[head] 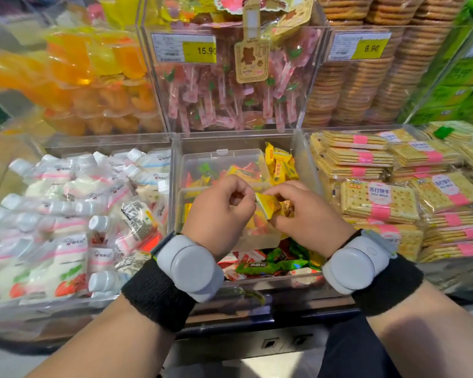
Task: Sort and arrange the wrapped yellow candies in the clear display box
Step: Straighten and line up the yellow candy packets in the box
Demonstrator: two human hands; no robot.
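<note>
Centrally, just above the clear plastic display box (260,242), the right hand (307,214) grips a wrapped yellow candy (266,204) between thumb and fingers. The left hand (219,211) is curled, its fingertips meeting the wrapper's left corner; I cannot tell whether it pinches. More yellow wrapped packets (280,165) are piled just above, right of centre.

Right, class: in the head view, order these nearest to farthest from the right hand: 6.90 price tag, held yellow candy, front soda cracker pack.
1. The yellow candy, pinched in the right hand.
2. The soda cracker pack, just to its right.
3. The 6.90 price tag, on the back bin.
</note>
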